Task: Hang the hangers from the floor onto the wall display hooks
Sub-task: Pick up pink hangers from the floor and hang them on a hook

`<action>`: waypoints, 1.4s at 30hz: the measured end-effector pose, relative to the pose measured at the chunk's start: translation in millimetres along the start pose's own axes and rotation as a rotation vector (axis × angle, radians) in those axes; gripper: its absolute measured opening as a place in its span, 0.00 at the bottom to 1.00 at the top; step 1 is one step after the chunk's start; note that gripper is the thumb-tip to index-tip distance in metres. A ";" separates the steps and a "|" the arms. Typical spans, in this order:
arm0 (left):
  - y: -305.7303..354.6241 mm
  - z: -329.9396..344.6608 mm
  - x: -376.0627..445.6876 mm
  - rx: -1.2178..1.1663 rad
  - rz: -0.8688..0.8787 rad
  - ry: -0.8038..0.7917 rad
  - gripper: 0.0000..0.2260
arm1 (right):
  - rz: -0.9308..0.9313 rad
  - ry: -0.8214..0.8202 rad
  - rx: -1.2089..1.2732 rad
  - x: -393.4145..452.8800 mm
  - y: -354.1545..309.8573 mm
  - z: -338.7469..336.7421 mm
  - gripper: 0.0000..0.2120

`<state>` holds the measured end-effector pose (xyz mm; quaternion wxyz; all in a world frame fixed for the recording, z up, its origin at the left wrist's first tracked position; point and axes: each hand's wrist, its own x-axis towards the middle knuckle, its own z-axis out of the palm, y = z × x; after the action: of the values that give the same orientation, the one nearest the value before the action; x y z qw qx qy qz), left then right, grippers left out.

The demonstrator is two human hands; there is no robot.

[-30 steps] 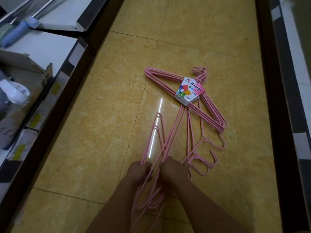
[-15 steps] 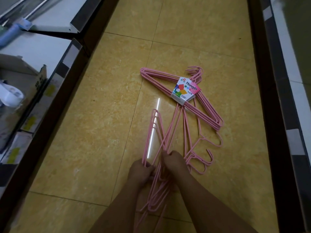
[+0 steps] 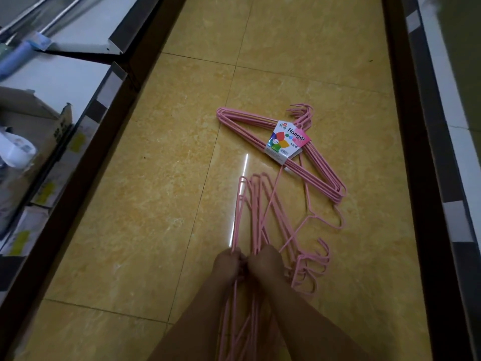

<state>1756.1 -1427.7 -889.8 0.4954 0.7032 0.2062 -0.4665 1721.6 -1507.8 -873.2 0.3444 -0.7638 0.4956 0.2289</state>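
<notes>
Both hands, left hand (image 3: 229, 263) and right hand (image 3: 265, 261), are gripping a loose bunch of pink wire hangers (image 3: 256, 204) over the yellow tiled floor (image 3: 145, 204), probably gathering them for carrying; the labelled hanger pack (image 3: 283, 142) is lying just beyond.

Both hands low, side by side, fingers closed.
Left hand (image 3: 228, 264) and right hand (image 3: 265, 263) touch at the knuckles, each gripping thin pink wire. Bare forearms enter from 6 o'clock and converge toward 12 o'clock, backs of hands facing up.
</notes>
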 end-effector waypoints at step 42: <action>14.8 -5.8 -12.1 -0.122 -0.023 -0.107 0.06 | 0.072 0.092 0.184 -4.5 -16.7 -13.0 0.16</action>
<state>1764.0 -1426.7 -871.6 0.5422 0.6433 0.2155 -0.4958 1735.1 -1510.4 -856.5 0.3815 -0.7203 0.5569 0.1596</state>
